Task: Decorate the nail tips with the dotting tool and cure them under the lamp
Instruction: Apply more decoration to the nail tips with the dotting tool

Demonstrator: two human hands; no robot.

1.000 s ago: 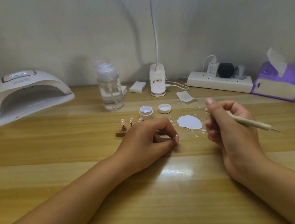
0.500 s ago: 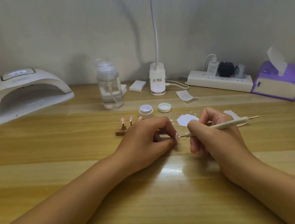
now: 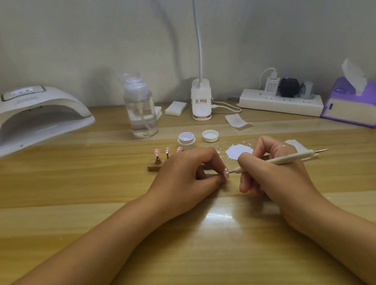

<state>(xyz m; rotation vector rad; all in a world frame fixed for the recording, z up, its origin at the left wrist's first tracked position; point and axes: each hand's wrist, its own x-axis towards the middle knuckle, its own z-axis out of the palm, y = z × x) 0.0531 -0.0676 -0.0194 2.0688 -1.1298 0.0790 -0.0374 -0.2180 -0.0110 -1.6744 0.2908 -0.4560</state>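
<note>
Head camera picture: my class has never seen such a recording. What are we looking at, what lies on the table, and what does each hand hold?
The camera sits on a person's head, looking down at their bare hands; there is no machine. The left hand pinches a nail tip. The right hand holds a dotting tool, its point at that tip. On the table: a lamp, a bottle, an open jar beside its lid, more tips on a stand, a tissue box.
</note>
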